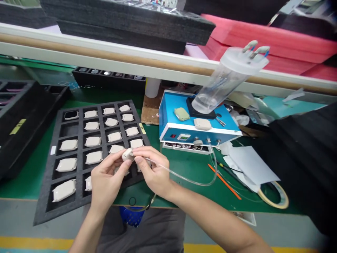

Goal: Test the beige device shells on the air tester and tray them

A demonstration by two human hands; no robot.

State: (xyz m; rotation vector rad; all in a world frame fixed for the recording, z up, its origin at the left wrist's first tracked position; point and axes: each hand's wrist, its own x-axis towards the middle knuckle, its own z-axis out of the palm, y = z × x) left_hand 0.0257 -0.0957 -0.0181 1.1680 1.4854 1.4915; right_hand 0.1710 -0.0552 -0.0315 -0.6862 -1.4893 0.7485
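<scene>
Above the tray's front right part, my left hand (108, 177) pinches a small off-white watch case (127, 154) between thumb and fingers, tilted on edge. My right hand (154, 170) is closed on the end of a clear thin tube (184, 178), its fingertips at the case's right side. Whether the tube's tip touches the case is hidden by the fingers. That tube curves back to the front of a blue dispenser box (168, 105). Below both hands, a black foam tray (56, 140) holds several similar cases in its compartments.
A clear cylinder (218, 82) leans on the blue box beside two cases. An orange stick (223, 181), a tape roll (283, 196) and white paper (254, 165) lie at right. Black foam trays (23, 130) stack at left. A shelf rail (105, 56) crosses behind.
</scene>
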